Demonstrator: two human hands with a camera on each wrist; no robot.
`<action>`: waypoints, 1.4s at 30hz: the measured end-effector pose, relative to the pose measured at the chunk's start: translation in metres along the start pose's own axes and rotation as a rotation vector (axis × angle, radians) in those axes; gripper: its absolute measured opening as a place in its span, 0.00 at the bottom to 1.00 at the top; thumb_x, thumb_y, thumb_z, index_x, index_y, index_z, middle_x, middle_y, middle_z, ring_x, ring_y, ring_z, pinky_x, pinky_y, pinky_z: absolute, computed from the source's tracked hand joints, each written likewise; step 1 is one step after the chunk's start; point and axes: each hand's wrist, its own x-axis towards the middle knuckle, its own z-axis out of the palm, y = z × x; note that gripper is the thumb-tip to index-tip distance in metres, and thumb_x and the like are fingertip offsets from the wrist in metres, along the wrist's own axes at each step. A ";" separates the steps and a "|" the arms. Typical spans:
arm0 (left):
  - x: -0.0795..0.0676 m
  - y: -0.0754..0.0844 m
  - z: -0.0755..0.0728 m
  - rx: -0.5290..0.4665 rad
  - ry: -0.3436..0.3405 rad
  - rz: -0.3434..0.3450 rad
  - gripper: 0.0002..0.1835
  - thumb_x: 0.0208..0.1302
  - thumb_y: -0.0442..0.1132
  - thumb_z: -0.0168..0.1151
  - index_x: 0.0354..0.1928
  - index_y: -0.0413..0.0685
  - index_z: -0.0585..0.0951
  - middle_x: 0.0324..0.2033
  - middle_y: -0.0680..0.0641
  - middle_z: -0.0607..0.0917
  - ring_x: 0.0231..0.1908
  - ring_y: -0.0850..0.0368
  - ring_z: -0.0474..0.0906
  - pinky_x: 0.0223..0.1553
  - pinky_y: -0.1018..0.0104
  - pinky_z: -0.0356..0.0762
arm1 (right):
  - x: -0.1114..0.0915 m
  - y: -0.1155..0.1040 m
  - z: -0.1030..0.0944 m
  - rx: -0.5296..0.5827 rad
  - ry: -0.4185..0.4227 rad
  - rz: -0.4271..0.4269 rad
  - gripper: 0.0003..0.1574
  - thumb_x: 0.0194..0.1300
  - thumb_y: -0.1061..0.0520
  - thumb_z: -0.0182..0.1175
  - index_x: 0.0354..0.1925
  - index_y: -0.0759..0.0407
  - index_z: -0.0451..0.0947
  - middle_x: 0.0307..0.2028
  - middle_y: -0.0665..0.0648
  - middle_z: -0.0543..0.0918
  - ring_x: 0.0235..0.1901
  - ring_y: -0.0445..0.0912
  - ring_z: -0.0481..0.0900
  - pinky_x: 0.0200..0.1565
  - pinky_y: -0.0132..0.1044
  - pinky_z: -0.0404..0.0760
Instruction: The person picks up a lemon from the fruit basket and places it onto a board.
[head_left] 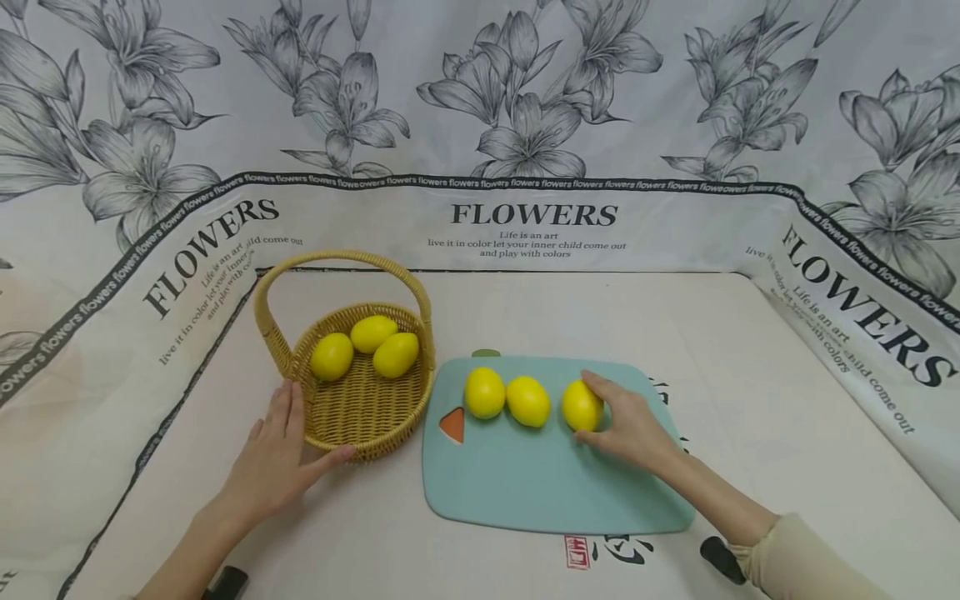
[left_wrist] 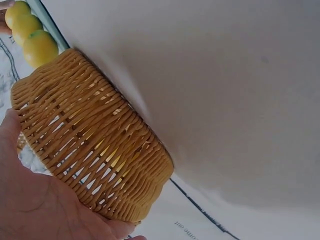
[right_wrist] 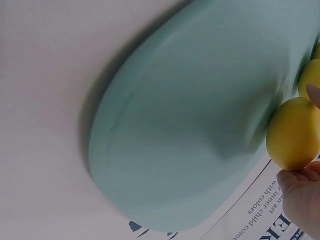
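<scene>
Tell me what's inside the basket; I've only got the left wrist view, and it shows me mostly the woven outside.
Observer: Three lemons lie in the basket, grouped toward its far side.

Operator: On the board, the lemons overlap from my angle. Is the one being held apart from the others?

Observer: Yes. The head view shows a gap between the held lemon, pinched in the right hand, and the middle lemon.

Operator: Good. I can't make out the basket's handle. Up or folded?

Observer: Up: the handle stands in an arch over the basket.
</scene>
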 end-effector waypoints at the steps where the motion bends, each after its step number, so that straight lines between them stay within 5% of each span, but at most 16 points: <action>1: 0.000 0.000 0.000 -0.001 0.000 0.000 0.62 0.60 0.70 0.52 0.72 0.27 0.37 0.72 0.26 0.37 0.72 0.28 0.42 0.64 0.27 0.49 | 0.000 0.000 0.000 0.001 -0.002 0.001 0.54 0.47 0.58 0.75 0.67 0.74 0.60 0.64 0.73 0.69 0.63 0.67 0.67 0.62 0.60 0.68; 28: 0.001 -0.001 -0.001 -0.004 -0.001 -0.004 0.62 0.60 0.71 0.52 0.72 0.26 0.38 0.72 0.26 0.38 0.72 0.28 0.40 0.65 0.28 0.49 | 0.005 -0.003 -0.006 0.025 0.028 0.071 0.68 0.47 0.43 0.75 0.72 0.72 0.51 0.71 0.72 0.56 0.69 0.68 0.57 0.67 0.63 0.59; 42: 0.001 -0.001 -0.002 -0.006 -0.004 -0.013 0.62 0.60 0.71 0.52 0.72 0.26 0.38 0.73 0.27 0.38 0.72 0.29 0.40 0.65 0.29 0.48 | 0.011 -0.022 -0.001 0.098 0.075 -0.052 0.64 0.44 0.46 0.77 0.70 0.70 0.57 0.70 0.70 0.61 0.68 0.66 0.60 0.66 0.61 0.62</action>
